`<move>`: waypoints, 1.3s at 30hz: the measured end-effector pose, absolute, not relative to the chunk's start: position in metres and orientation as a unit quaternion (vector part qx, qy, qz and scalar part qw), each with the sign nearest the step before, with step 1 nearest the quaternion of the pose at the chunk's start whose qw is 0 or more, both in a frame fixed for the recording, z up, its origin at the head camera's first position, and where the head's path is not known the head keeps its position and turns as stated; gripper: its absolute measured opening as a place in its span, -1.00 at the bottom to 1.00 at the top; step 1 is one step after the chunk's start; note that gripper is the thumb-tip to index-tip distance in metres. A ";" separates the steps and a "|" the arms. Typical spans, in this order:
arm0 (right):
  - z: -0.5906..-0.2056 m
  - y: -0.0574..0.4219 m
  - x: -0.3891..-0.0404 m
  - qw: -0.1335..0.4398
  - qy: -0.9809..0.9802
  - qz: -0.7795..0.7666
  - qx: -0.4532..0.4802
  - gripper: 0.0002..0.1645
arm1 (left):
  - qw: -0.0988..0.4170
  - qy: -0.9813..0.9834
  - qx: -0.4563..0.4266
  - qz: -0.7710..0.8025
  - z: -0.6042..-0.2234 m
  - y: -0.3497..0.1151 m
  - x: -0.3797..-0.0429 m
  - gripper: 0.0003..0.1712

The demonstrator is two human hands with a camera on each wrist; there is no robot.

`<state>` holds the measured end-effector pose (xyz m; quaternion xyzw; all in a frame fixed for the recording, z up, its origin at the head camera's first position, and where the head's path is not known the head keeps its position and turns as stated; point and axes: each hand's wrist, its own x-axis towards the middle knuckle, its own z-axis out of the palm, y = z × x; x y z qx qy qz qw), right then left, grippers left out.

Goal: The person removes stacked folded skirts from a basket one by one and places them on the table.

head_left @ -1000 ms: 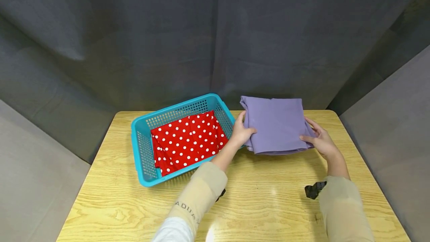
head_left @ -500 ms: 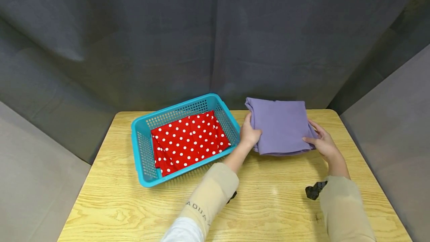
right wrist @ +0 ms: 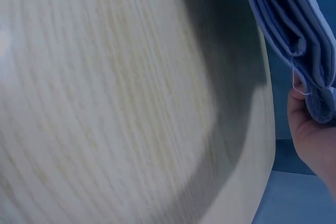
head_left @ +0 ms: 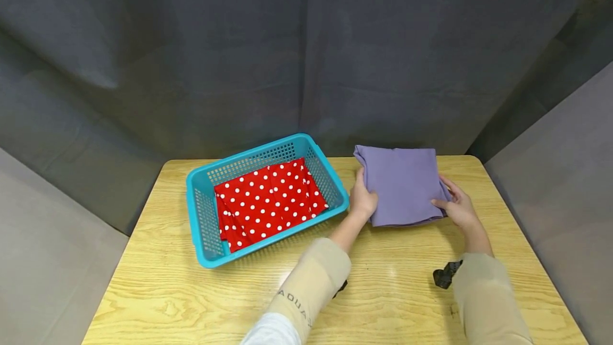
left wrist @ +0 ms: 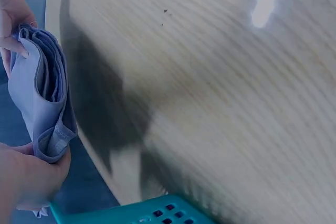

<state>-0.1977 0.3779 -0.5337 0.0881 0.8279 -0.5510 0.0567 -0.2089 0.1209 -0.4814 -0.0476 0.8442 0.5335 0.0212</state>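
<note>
In the head view, a folded purple cloth (head_left: 401, 186) is held flat at the table's far right part by both hands. My left hand (head_left: 364, 199) grips its left edge, thumb on top and fingers going under. At the opposite edge, my right hand (head_left: 458, 208) pinches the cloth with the thumb above. The left wrist view shows several stacked layers at the cloth's edge (left wrist: 32, 87), raised above the table with a shadow beneath. Its layers (right wrist: 294, 30) appear side-on in the right wrist view too, where a loose thread hangs near the fingers.
A turquoise plastic basket (head_left: 193, 217) stands left of the cloth, close to my left hand. Inside it lies a folded red cloth with white dots (head_left: 268, 201). The wooden table (head_left: 383, 302) ends at a dark grey curtain (head_left: 239, 68) behind.
The purple cloth has shifted right, away from the basket, and slightly nearer to me. My left hand has moved right with it, while my right hand has barely moved. The basket stays put.
</note>
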 end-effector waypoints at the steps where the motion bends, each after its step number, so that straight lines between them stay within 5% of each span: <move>1: -0.535 0.378 -0.198 0.056 0.827 -0.553 0.087 -0.05 | 0.016 0.848 -0.041 0.528 -0.484 0.121 -0.209 -0.23; 6: -0.531 0.370 -0.192 0.040 0.818 -0.568 0.083 -0.06 | 0.004 0.853 -0.013 0.522 -0.495 0.121 -0.207 -0.25; 13: -0.530 0.361 -0.189 0.033 0.821 -0.562 0.095 -0.09 | 0.064 0.807 0.016 0.586 -0.514 0.115 -0.210 -0.26; 19: -0.535 0.358 -0.191 0.023 0.826 -0.553 0.107 -0.11 | 0.064 0.784 0.039 0.616 -0.519 0.111 -0.211 -0.24; 30: -0.566 0.368 -0.202 0.012 0.825 -0.547 0.144 -0.15 | 0.095 0.769 0.008 0.632 -0.522 0.113 -0.211 -0.16; 39: -0.540 0.350 -0.195 0.010 0.826 -0.539 0.164 -0.17 | 0.130 0.789 0.004 0.601 -0.528 0.114 -0.211 -0.03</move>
